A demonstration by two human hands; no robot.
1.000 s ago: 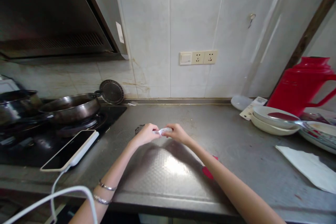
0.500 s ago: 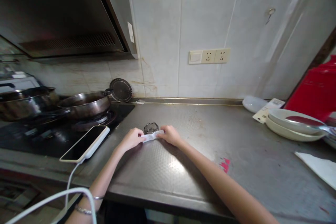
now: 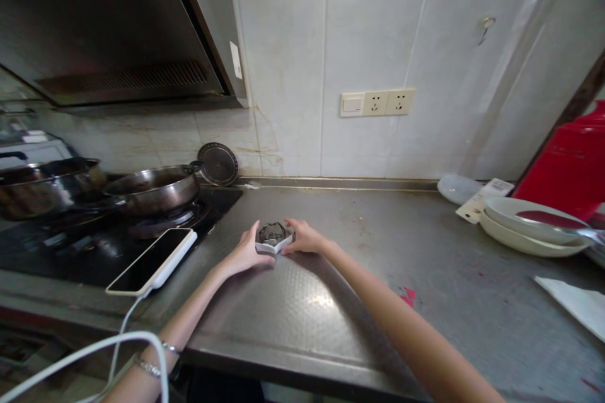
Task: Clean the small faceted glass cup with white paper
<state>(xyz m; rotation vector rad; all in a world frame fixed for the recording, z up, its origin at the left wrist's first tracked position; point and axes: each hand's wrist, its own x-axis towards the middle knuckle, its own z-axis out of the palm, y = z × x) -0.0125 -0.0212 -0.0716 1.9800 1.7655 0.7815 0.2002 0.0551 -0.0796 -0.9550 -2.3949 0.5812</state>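
Observation:
A small dark, clear-looking dish stands on the steel counter. A white folded strip lies bent along the dish's near side. My left hand is at the left of both, thumb and fingers apart, curved around the strip's left end. From the right, my right hand has its thumb and fingers around the strip's right end and the dish's edge.
A phone with a white cable lies at the hob's edge, left. Behind it stand a steel pan and a pot. At the right are stacked bowls, a red container and white paper.
The white strip, earlier stretched between both hands in front of the dish, is now bent against its near side. My left hand's fingers have spread, and both hands have moved around the dish.

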